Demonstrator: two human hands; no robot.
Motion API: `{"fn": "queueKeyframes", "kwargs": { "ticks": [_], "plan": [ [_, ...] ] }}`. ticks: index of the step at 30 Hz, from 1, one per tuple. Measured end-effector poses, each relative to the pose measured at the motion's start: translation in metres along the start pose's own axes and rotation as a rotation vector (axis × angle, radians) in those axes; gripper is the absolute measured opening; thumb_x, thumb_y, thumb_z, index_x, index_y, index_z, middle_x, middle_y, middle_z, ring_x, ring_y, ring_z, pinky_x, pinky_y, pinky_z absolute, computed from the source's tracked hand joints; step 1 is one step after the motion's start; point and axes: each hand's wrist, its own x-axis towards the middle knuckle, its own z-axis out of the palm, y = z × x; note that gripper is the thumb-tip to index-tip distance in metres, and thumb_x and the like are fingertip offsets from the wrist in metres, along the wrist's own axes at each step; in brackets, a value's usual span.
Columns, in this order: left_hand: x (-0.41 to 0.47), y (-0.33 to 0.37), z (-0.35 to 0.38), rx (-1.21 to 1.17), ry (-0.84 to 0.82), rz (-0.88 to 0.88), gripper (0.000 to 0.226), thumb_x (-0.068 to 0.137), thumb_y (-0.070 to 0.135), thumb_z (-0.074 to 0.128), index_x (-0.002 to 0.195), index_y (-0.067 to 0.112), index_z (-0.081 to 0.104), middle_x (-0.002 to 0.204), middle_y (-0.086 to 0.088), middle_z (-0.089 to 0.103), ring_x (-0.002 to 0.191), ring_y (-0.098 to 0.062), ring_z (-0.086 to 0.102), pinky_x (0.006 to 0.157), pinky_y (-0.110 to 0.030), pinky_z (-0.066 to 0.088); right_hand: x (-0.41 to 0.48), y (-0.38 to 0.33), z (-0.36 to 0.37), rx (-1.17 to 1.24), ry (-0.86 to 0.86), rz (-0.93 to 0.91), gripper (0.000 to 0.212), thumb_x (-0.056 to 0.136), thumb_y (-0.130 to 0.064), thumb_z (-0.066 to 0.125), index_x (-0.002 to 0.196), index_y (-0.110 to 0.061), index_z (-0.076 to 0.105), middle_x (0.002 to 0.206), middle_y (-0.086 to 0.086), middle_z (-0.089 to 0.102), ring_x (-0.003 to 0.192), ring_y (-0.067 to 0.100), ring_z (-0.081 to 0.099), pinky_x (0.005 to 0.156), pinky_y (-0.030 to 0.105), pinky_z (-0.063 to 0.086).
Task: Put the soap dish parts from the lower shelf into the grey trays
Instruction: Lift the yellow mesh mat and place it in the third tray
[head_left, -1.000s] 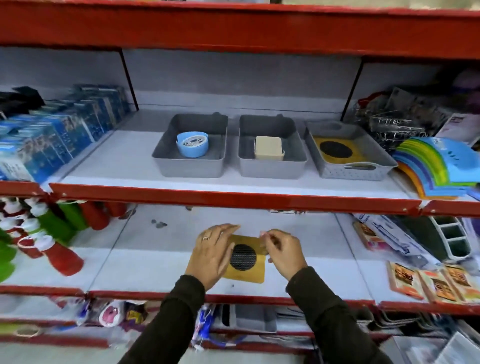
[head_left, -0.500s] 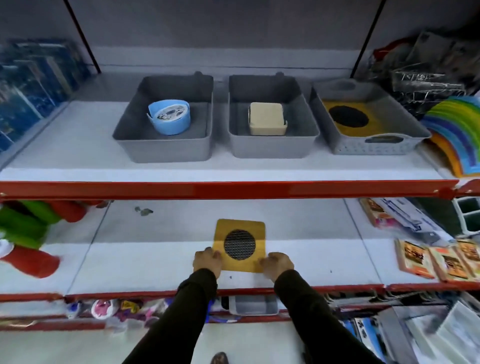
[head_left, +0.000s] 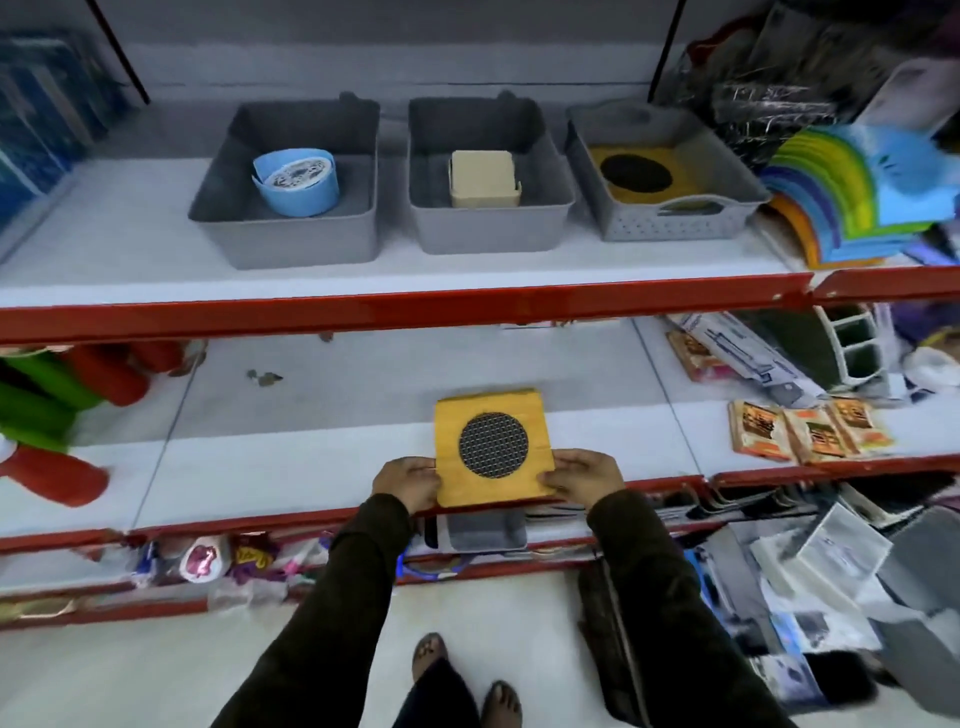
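We grip the yellow square soap dish part, the one with a round black mesh centre, by its near corners: our left hand pinches one, our right hand the other, at the lower shelf's front edge. Farther up stand three grey trays: the left tray holds a blue round dish, the middle tray a cream block, and the right tray a yellow part.

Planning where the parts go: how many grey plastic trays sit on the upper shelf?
3, in a row: the left grey plastic tray holds a blue round dish, the middle tray a cream square block, the right perforated tray a yellow square plate. None appears hidden.
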Motion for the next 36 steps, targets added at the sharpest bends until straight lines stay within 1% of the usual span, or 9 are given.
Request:
{"fn": "queueKeyframes", "kwargs": {
  "ticks": [5, 9, 14, 21, 23, 25, 30, 33, 36],
  "plan": [
    [-0.049, 0.019, 0.016, 0.029, -0.126, 0.043, 0.015, 0.088, -0.004, 0.057, 0.095, 0.009, 0.06, 0.075, -0.01, 0.063, 0.061, -0.019, 0.06, 0.062, -0.028, 0.057, -0.055, -0.023, -0.044, -0.074, -0.034, -0.053, 0.031, 0.066, 0.013, 0.08, 0.081, -0.007, 0.062, 0.083, 0.013, 0.067, 0.059, 0.016, 0.067, 0.047, 0.02, 0.054],
    [-0.087, 0.043, 0.016, 0.142, -0.3, 0.093, 0.015, 0.088, 0.0, 0.062, 0.101, 0.008, 0.059, 0.076, -0.01, 0.065, 0.06, -0.017, 0.065, 0.079, -0.034, 0.053, -0.103, -0.054, -0.083, -0.187, -0.12, -0.017, 0.03, 0.069, 0.008, 0.08, 0.087, -0.008, 0.061, 0.082, 0.011, 0.067, 0.076, 0.023, 0.067, 0.066, 0.03, 0.059],
    [-0.147, 0.103, 0.014, 0.222, -0.4, 0.256, 0.016, 0.087, 0.006, 0.068, 0.097, 0.013, 0.058, 0.078, -0.002, 0.067, 0.051, -0.004, 0.068, 0.061, -0.019, 0.056, -0.154, -0.098, -0.132, -0.169, -0.139, -0.076, 0.038, 0.067, 0.009, 0.08, 0.096, -0.006, 0.06, 0.083, 0.012, 0.069, 0.086, 0.028, 0.068, 0.075, 0.036, 0.057],
    [-0.189, 0.185, 0.007, 0.112, -0.362, 0.502, 0.022, 0.085, 0.008, 0.072, 0.106, 0.012, 0.064, 0.089, -0.002, 0.071, 0.066, -0.008, 0.069, 0.07, -0.023, 0.057, -0.209, -0.176, -0.156, -0.078, -0.036, -0.387, 0.038, 0.063, 0.001, 0.082, 0.099, -0.003, 0.07, 0.08, 0.009, 0.075, 0.068, 0.019, 0.071, 0.055, 0.021, 0.06],
    [-0.188, 0.207, 0.009, 0.079, -0.35, 0.551, 0.031, 0.085, 0.008, 0.072, 0.114, 0.01, 0.064, 0.095, -0.003, 0.071, 0.074, -0.011, 0.069, 0.069, -0.022, 0.058, -0.207, -0.2, -0.16, -0.024, -0.012, -0.445, 0.039, 0.061, -0.003, 0.081, 0.099, -0.003, 0.071, 0.076, 0.007, 0.077, 0.067, 0.026, 0.066, 0.054, 0.022, 0.059],
    [-0.182, 0.229, 0.015, 0.038, -0.351, 0.603, 0.032, 0.084, 0.005, 0.072, 0.115, 0.01, 0.065, 0.093, -0.001, 0.071, 0.075, -0.011, 0.068, 0.067, -0.021, 0.059, -0.199, -0.224, -0.161, -0.01, 0.037, -0.469, 0.036, 0.069, -0.002, 0.079, 0.103, -0.004, 0.07, 0.068, 0.001, 0.076, 0.058, 0.015, 0.065, 0.05, 0.016, 0.056],
    [-0.164, 0.291, 0.04, 0.036, -0.293, 0.668, 0.017, 0.083, -0.002, 0.071, 0.089, 0.012, 0.062, 0.084, 0.002, 0.067, 0.07, -0.011, 0.06, 0.055, -0.018, 0.057, -0.155, -0.283, -0.169, -0.007, 0.181, -0.478, 0.036, 0.076, -0.002, 0.077, 0.11, 0.002, 0.068, 0.076, 0.014, 0.071, 0.048, 0.012, 0.059, 0.044, 0.014, 0.054],
    [-0.144, 0.331, 0.057, 0.068, -0.283, 0.644, 0.047, 0.083, 0.004, 0.074, 0.126, -0.002, 0.055, 0.118, -0.01, 0.062, 0.072, -0.015, 0.061, 0.046, -0.016, 0.056, -0.119, -0.315, -0.178, -0.022, 0.276, -0.476, 0.03, 0.077, -0.001, 0.076, 0.106, 0.003, 0.07, 0.046, 0.0, 0.068, 0.033, 0.006, 0.056, 0.041, 0.013, 0.052],
    [-0.122, 0.362, 0.074, 0.137, -0.269, 0.593, 0.047, 0.085, 0.013, 0.073, 0.127, -0.002, 0.055, 0.109, -0.011, 0.058, 0.071, -0.013, 0.058, 0.053, -0.016, 0.056, -0.083, -0.341, -0.185, -0.071, 0.347, -0.454, 0.022, 0.08, -0.002, 0.075, 0.101, -0.001, 0.071, 0.039, -0.004, 0.064, 0.03, 0.003, 0.056, 0.041, 0.014, 0.054]
  ]
}}
